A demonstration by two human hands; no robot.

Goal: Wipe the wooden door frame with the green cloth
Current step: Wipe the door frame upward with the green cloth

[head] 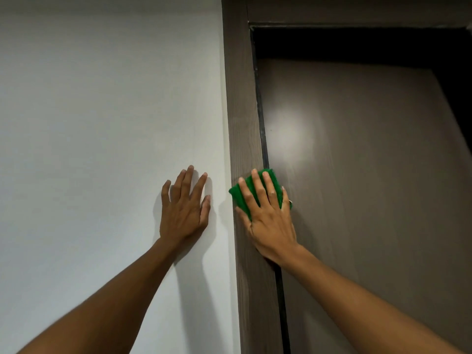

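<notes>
Right fingers: four fingers (258, 186) spread a little and laid flat, pressing down on the green cloth (240, 198); the thumb runs along the cloth's left edge. Nothing is pinched or curled round; the cloth is held by flat pressure.
Right hand: one right hand (268, 221), palm down, lying over the inner edge of the door frame, with its heel across the dark gap between frame and door.
Green cloth: one, folded into a pad, trapped between the right hand and the wood. It shows above the fingertips, between the fingers and at the left of the hand. It sits on the frame's vertical post, its right part reaching over the gap onto the door.
Left fingers: five, straight and slightly fanned, flat on the wall (102, 123), holding nothing.
Left hand: one left hand (182, 215), open, palm against the wall, just left of the frame and not touching it.
Hands apart: the two hands lie at about the same height, near each other, with a strip of wall and the frame's outer edge between them.
Forearms: two, bare, reaching up from the bottom corners.
Door frame: one wooden door frame (242, 111), dark brown, its vertical post rising to meet the top rail.
Door: one dark door (370, 175) right of the post, with a soft light patch on it above the cloth.
</notes>
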